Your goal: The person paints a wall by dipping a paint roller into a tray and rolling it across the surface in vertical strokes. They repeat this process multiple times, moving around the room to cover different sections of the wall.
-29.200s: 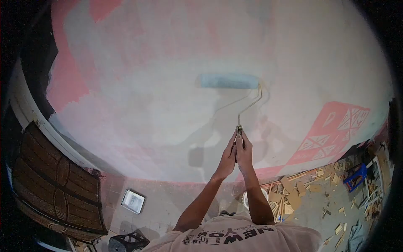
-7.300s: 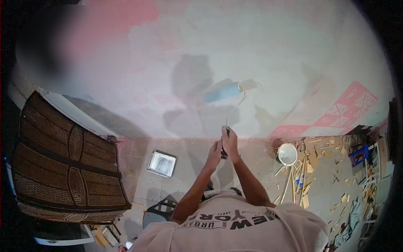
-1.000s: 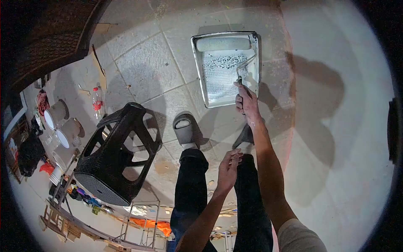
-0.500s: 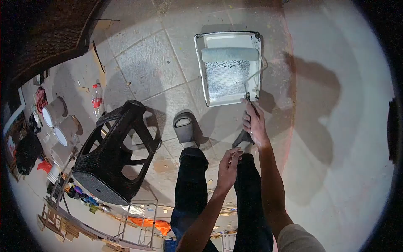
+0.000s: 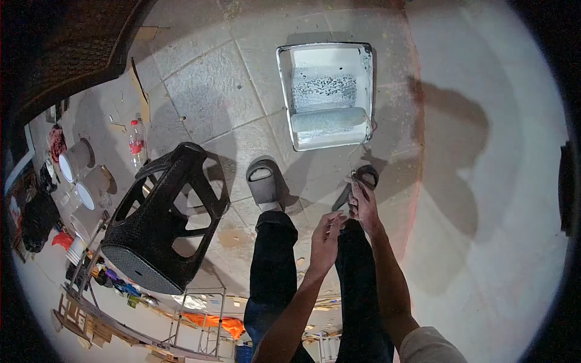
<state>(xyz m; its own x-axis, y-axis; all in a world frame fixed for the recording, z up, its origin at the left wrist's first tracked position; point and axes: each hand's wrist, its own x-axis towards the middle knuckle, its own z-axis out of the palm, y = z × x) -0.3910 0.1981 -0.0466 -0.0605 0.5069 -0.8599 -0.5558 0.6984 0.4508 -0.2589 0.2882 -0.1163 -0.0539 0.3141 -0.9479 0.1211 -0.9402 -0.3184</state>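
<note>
My right hand (image 5: 365, 207) is closed around the handle of a paint roller (image 5: 330, 120). Its pale, wet sleeve rests across the lower end of a white paint tray (image 5: 333, 146) on the floor, and its thin wire frame reaches back to my hand. White paint coats the tray, with a textured, speckled patch above the sleeve. My left hand (image 5: 325, 239) hovers just left of my right wrist and fingers, its fingers loosely bent and apart, with nothing seen in it. Much of the handle is hidden by my right fingers.
A black plastic stool (image 5: 163, 224) lies on its side at the left. Beyond it are a red-capped bottle (image 5: 137, 144) and white buckets (image 5: 77, 162). My slippered feet (image 5: 266, 181) stand below the tray. A pale wall or panel (image 5: 484, 266) fills the right.
My right hand has drawn back toward me, pulling the roller sleeve from the tray's upper part down to its lower end. My left hand has barely moved.
</note>
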